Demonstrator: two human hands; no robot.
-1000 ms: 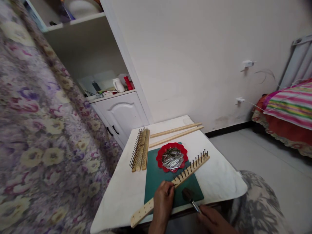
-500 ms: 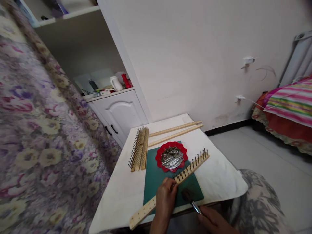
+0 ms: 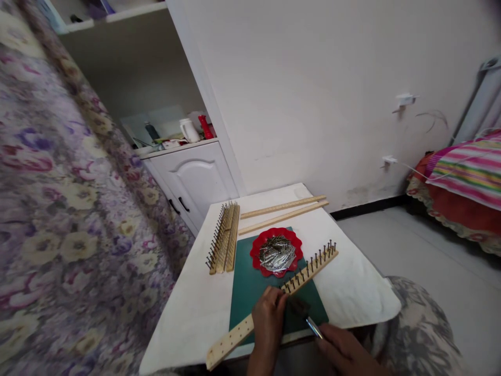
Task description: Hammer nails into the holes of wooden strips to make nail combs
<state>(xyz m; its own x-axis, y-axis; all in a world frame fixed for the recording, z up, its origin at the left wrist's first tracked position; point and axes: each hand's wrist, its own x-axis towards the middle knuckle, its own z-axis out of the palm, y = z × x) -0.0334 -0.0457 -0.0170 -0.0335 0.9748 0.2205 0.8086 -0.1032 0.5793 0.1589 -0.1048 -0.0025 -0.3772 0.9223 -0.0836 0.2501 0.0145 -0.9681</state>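
My left hand (image 3: pixel 269 316) lies across a long wooden strip (image 3: pixel 230 342), its fingertips pinched together at the strip's upper face. Whatever is between those fingertips is too small to make out. Upright nails (image 3: pixel 309 269) stand in rows along the strip's far part, while the near end shows bare drilled holes. My right hand (image 3: pixel 344 347) grips a hammer (image 3: pixel 313 327) by its handle. The hammer's dark, blurred head is just right of my left fingertips, above the green mat (image 3: pixel 245 284). Beyond the strip, a red scalloped dish (image 3: pixel 256 266) holds many loose nails (image 3: pixel 277 253).
Several nail-studded strips (image 3: pixel 225 240) lie side by side at the table's left. Two bare wooden strips (image 3: pixel 282 218) rest at the back. White cloth covers the table (image 3: pixel 188 318). A wall (image 3: pixel 297 104) and cabinet (image 3: pixel 195 177) stand behind; a floral curtain (image 3: pixel 78 209) hangs left.
The hammer head has shifted slightly left, closer to my left fingertips. My left hand and the strip keep their places, and the view has moved slightly.
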